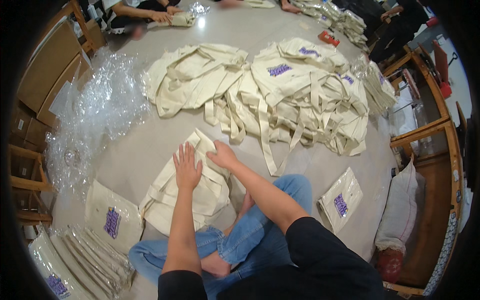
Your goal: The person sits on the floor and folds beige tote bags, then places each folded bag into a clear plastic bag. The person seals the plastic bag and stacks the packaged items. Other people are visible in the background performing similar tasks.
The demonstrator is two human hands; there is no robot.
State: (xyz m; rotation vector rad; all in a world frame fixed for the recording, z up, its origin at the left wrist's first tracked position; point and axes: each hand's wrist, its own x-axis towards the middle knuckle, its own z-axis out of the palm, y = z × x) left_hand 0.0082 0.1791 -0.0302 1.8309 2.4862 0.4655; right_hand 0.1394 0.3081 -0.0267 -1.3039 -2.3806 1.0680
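Note:
A cream canvas tote bag [206,183] lies on the floor before my crossed legs, its far end partly folded. My left hand [186,168] presses flat on the cloth with its fingers a little apart. At the bag's upper right edge, my right hand [224,154] grips a fold, fingers bent and thumb pointing left. A fabric strap [159,195] runs along the bag's left side. Close by on the left lies a flat, plastic-wrapped tote bag [114,221] with a purple print. Another wrapped tote bag [341,200] rests right of my knee.
Loose tote bags [296,97] form a large heap ahead. Clear plastic sleeves [101,101] pile up at left, above a row of packed bags [82,262]. A wooden frame [446,127] and a white woven sack [399,206] stand at right. Another person's hands [165,15] hold a bag.

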